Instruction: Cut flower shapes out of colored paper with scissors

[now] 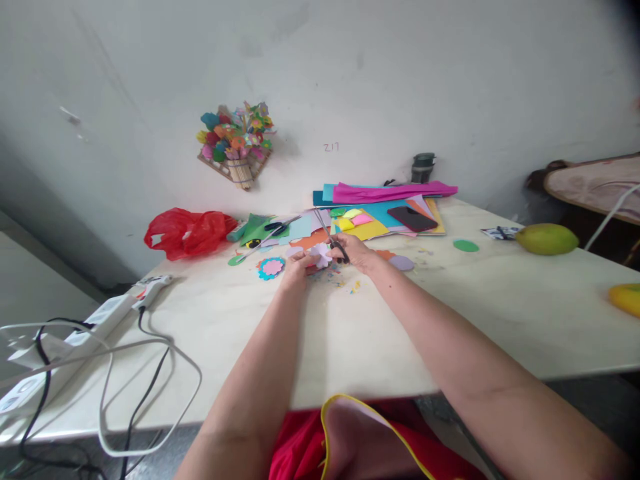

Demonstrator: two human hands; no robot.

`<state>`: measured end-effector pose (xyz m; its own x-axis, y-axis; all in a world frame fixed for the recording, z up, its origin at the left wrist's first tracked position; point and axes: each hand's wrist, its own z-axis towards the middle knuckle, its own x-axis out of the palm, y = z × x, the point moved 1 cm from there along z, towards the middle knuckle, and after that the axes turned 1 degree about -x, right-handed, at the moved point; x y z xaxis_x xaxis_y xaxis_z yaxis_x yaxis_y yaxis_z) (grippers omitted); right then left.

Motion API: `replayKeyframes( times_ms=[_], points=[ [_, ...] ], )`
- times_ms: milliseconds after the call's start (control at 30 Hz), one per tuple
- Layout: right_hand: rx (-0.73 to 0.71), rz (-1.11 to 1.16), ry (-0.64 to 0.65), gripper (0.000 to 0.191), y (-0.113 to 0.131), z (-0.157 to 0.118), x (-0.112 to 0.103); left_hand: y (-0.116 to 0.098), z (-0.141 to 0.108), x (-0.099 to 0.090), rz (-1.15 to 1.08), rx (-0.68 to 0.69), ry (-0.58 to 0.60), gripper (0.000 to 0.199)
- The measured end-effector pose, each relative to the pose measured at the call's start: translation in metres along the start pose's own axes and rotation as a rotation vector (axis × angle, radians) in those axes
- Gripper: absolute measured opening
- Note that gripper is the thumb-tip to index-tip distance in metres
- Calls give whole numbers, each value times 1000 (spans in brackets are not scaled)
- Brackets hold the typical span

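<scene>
My left hand (299,261) pinches a pale lilac paper flower (321,255) with scalloped edges over the table. In my right hand (352,251) is a pair of scissors (339,251) with black handles, its blades pointing up and away beyond the flower. The fingers of both hands are close together, and the flower lies between them. Just left of my left hand rests a pink and blue layered paper flower (272,267). Small paper scraps (342,284) are scattered beneath my hands. A lilac paper circle (401,263) lies right of my right wrist.
Coloured sheets (380,212) and a dark phone (413,219) lie at the back. A red plastic bag (187,233) and another pair of scissors (270,238) are at back left. A glue gun (153,291), power strip (95,328) and loose cables occupy the left; a green-yellow fruit (547,239) sits right.
</scene>
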<state>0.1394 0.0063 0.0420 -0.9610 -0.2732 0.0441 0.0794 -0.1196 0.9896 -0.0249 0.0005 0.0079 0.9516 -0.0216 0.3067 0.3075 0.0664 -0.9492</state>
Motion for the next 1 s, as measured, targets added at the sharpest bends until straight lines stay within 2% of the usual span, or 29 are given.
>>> replayKeyframes(
  times_ms=[100,233,400,567,767,1000],
  points=[
    [21,0,33,34,1,-1,-1,-2,-2,2,-30,9,-4,20],
    [-7,-26,61,30,-1,0,-14,-6,-4,4,-76,31,-22,19],
    [-29,-138,230,32,-6,1,-27,-5,-2,2,-85,48,-46,18],
    [-44,-270,345,40,-3,-1,-24,-2,2,-2,-84,70,-56,22],
    [-2,-363,369,41,0,-4,-24,0,4,-4,-105,78,-71,24],
    [35,-371,407,37,-5,-1,-28,1,7,-5,-111,90,-90,25]
  ],
)
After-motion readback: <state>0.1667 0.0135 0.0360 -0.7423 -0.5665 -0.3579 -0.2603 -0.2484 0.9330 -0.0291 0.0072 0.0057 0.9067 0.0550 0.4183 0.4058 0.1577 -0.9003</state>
